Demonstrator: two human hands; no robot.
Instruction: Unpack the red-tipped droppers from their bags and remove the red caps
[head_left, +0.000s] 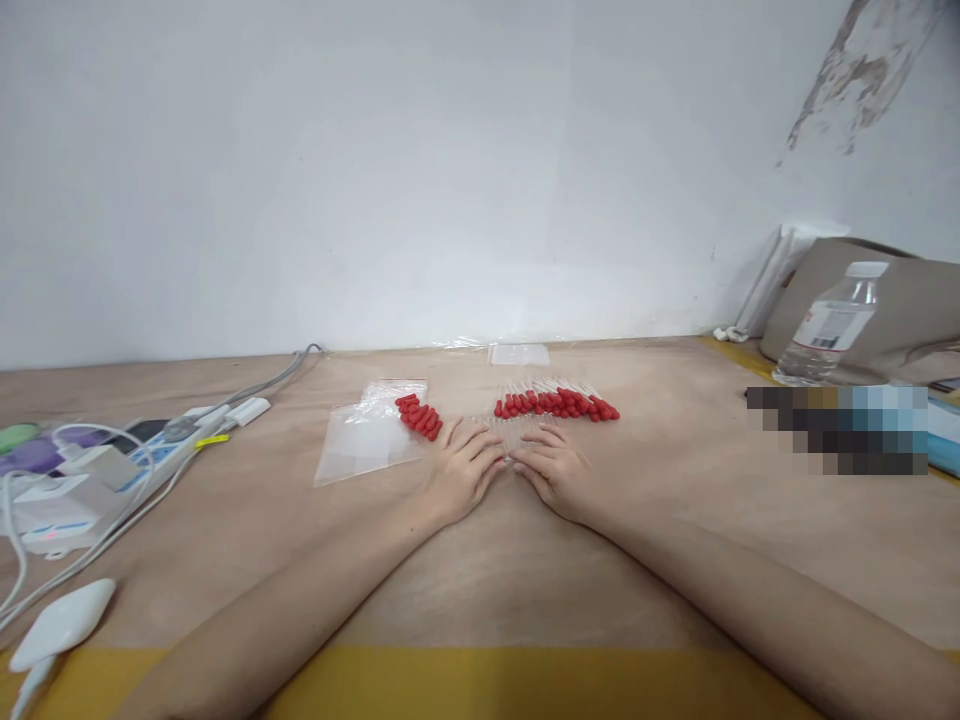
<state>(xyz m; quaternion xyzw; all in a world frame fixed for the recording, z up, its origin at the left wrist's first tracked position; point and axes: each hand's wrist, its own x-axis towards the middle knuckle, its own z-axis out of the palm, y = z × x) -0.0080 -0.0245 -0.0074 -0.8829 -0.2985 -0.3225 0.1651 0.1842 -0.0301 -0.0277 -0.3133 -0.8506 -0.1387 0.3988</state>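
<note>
Head: left hand and right hand curve over clear slender tubes; grip unclear.

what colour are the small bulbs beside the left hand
The small bulbs are red, shown best in the head view.

From head height, the sole view looks forward and down over the worktop, with left hand and right hand a short reach ahead and the wall beyond.

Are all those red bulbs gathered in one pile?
No, a smaller group lies by the left hand, apart from the larger group beyond the right hand.
</note>
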